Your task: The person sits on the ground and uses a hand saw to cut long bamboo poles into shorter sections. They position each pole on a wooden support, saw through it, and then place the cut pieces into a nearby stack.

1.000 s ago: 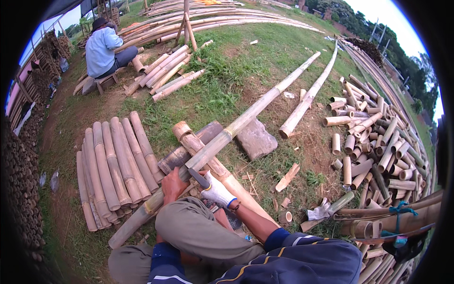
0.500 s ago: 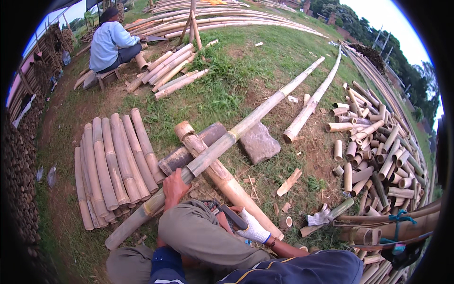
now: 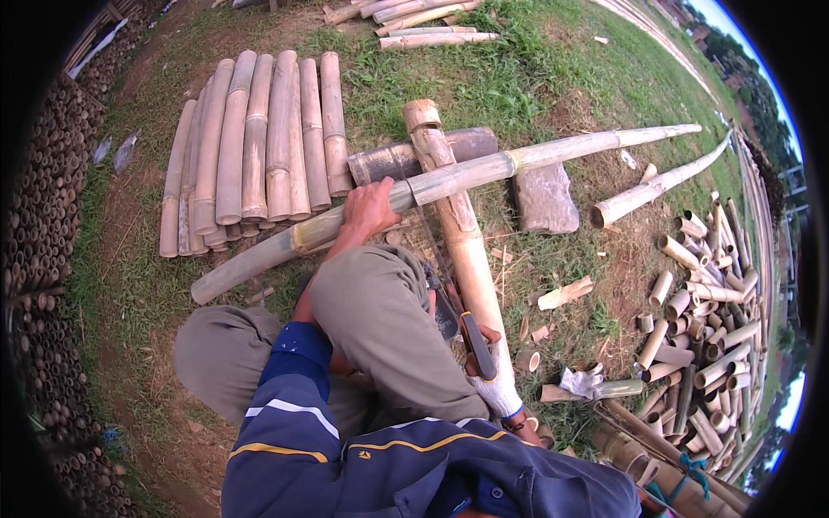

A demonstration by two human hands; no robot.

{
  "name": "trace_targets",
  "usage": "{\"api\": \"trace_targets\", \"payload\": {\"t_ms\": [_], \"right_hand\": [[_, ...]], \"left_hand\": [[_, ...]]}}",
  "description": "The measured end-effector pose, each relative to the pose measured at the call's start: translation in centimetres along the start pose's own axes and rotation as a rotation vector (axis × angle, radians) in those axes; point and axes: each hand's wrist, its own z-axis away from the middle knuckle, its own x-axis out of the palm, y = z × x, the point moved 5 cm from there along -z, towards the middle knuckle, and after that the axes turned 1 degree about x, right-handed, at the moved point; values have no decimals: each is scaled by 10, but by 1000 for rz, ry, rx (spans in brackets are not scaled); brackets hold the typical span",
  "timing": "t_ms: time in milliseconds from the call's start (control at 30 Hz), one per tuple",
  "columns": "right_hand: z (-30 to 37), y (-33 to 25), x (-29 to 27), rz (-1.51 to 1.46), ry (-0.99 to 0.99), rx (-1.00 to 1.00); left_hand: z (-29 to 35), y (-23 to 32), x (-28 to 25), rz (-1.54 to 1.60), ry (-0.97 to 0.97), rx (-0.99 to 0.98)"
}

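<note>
text: none readable | mark: small yellow emblem | on: dark blue jacket

Outdoor workyard: bamboo lengths on grass

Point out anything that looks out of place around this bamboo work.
What looks like a crumpled whitish glove lies on a short bamboo piece at the right. It seems odd because the right hand is gloved while the left hand is bare. Nothing else stands out.
</note>
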Motion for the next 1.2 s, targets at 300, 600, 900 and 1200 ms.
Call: {"api": "trace_targets", "payload": {"t_ms": [300, 600, 900, 1200], "right_hand": [[-135, 35, 32, -135, 40, -65], [-67, 24, 10, 1, -5, -58], [-65, 39, 14, 1, -49, -4], [-127, 21, 30, -74, 46, -167]], "left_hand": [[-13, 24, 11, -4, 20, 56], [-14, 19, 5, 1, -59, 5], [-13, 18, 7, -45, -92, -20], [-19, 13, 10, -52, -75, 2]]}}
